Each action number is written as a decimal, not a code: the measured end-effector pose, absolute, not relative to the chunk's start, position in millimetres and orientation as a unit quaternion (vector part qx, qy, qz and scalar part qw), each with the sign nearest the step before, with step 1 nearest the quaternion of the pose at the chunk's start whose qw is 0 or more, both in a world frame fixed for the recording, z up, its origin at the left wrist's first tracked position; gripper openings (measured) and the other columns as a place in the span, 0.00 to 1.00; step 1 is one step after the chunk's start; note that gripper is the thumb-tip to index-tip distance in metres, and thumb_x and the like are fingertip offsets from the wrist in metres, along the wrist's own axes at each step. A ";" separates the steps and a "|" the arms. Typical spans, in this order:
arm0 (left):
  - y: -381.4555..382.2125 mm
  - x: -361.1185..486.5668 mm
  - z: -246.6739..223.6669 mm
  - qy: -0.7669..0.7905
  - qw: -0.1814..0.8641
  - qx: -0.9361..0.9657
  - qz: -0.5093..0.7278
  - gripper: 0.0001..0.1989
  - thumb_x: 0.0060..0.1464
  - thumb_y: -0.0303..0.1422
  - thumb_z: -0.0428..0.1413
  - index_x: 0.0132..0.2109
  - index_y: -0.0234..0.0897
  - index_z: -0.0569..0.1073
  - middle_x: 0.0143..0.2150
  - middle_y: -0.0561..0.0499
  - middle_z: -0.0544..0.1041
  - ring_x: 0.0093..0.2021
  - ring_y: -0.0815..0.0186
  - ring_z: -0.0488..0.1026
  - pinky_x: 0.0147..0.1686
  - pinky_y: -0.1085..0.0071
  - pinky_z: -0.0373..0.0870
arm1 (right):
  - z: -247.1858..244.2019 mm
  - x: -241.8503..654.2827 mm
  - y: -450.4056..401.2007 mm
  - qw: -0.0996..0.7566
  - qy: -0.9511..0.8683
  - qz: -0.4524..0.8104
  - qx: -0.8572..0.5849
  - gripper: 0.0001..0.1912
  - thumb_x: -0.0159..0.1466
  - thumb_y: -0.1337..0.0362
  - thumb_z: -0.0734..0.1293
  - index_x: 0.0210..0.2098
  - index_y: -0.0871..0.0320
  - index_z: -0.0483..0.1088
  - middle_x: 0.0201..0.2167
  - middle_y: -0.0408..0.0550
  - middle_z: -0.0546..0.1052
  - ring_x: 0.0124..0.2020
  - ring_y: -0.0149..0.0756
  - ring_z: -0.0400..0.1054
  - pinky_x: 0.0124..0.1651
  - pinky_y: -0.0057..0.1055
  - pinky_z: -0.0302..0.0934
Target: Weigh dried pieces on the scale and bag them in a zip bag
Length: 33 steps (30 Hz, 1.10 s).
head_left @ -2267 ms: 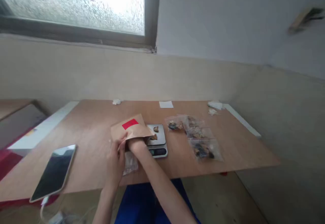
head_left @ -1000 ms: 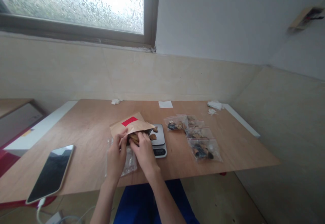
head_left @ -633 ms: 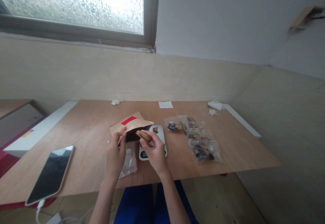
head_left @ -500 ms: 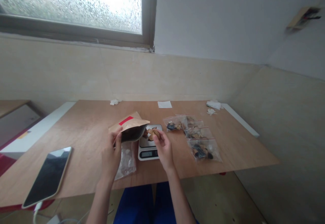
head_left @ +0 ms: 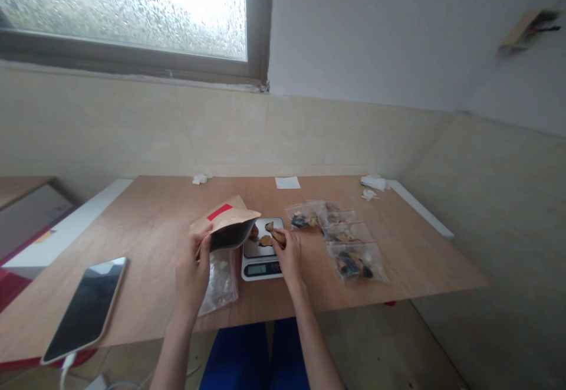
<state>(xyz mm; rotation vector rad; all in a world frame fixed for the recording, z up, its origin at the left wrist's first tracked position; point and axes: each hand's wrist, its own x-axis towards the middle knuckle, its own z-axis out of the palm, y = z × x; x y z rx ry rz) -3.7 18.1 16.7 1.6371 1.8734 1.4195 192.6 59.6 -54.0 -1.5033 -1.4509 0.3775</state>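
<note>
My left hand [head_left: 194, 263] grips the near edge of a kraft paper pouch [head_left: 225, 218] with a red label, its dark mouth gaping toward the right. Beside it stands a small white kitchen scale [head_left: 263, 271] with a lit display. Several brown dried pieces [head_left: 265, 241], perhaps dried mushroom, lie on its metal plate. Over the plate's right side, my right hand [head_left: 288, 257] pinches another brown dried piece [head_left: 278, 236] between thumb and fingers. Partly under the pouch and my left hand lies a clear zip bag [head_left: 221, 281].
Several filled clear zip bags [head_left: 356, 262] overlap to the right of the scale. A phone [head_left: 86, 307] with a charging cable lies at the table's left. Crumpled tissues [head_left: 375, 183] and a white paper [head_left: 287, 183] lie along the back edge.
My right hand has come down lower over the scale plate with a brown piece, and more pieces on the plate now show. The pouch stays almost in place.
</note>
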 end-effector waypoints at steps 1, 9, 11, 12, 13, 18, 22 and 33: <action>17.9 -3.9 16.8 0.647 0.139 0.566 0.492 0.15 0.58 0.45 0.43 0.40 0.42 0.67 0.50 0.47 0.75 0.42 0.60 0.75 0.35 0.68 0.70 | -54.6 192.0 59.7 0.487 -0.599 0.153 -0.617 0.10 0.59 0.63 0.62 0.39 0.59 0.70 0.38 0.53 0.75 0.41 0.43 0.65 0.45 0.38 0.58; 18.6 -3.5 13.0 0.640 0.141 0.568 0.497 0.15 0.59 0.45 0.43 0.40 0.41 0.67 0.49 0.47 0.76 0.42 0.60 0.75 0.35 0.68 0.70 | -63.0 193.8 62.4 0.508 -0.589 0.161 -0.608 0.15 0.63 0.63 0.56 0.41 0.59 0.71 0.40 0.54 0.75 0.43 0.42 0.66 0.47 0.39 0.58; 18.8 -3.7 13.0 0.639 0.145 0.569 0.498 0.15 0.59 0.45 0.43 0.41 0.42 0.67 0.49 0.47 0.76 0.43 0.60 0.75 0.36 0.68 0.70 | -65.5 195.0 67.0 0.523 -0.577 0.174 -0.602 0.13 0.61 0.62 0.59 0.42 0.60 0.70 0.40 0.54 0.74 0.42 0.41 0.66 0.47 0.38 0.59; 18.9 -3.8 13.3 0.639 0.146 0.569 0.497 0.15 0.59 0.45 0.43 0.41 0.42 0.67 0.48 0.47 0.76 0.43 0.60 0.75 0.36 0.68 0.70 | -66.4 195.5 69.7 0.530 -0.572 0.181 -0.599 0.13 0.61 0.63 0.60 0.43 0.60 0.69 0.40 0.54 0.74 0.42 0.41 0.66 0.46 0.37 0.60; 18.9 -3.9 13.6 0.639 0.147 0.569 0.497 0.15 0.59 0.45 0.43 0.42 0.42 0.67 0.48 0.47 0.76 0.43 0.60 0.75 0.35 0.68 0.70 | -66.9 196.0 72.5 0.533 -0.568 0.186 -0.599 0.13 0.60 0.63 0.61 0.43 0.60 0.69 0.39 0.54 0.73 0.41 0.40 0.66 0.45 0.36 0.60; 19.1 -4.2 14.7 0.643 0.144 0.567 0.494 0.16 0.58 0.46 0.43 0.43 0.41 0.68 0.45 0.47 0.77 0.42 0.59 0.75 0.35 0.68 0.70 | -63.6 196.6 80.6 0.524 -0.556 0.203 -0.613 0.12 0.55 0.65 0.65 0.40 0.60 0.69 0.38 0.53 0.70 0.39 0.40 0.66 0.41 0.34 0.62; 19.4 -4.7 12.9 0.643 0.141 0.567 0.495 0.16 0.58 0.46 0.43 0.41 0.41 0.68 0.47 0.47 0.77 0.41 0.60 0.75 0.34 0.69 0.70 | -58.4 197.4 74.7 0.521 -0.567 0.191 -0.609 0.06 0.56 0.65 0.65 0.34 0.58 0.67 0.35 0.49 0.68 0.37 0.38 0.65 0.39 0.33 0.61; 18.1 -4.3 13.9 0.642 0.137 0.569 0.495 0.16 0.58 0.46 0.44 0.43 0.42 0.68 0.45 0.48 0.77 0.42 0.59 0.75 0.35 0.68 0.70 | -47.5 205.4 55.8 0.491 -0.607 0.169 -0.601 0.01 0.57 0.68 0.66 0.29 0.57 0.68 0.36 0.49 0.67 0.42 0.39 0.64 0.47 0.36 0.59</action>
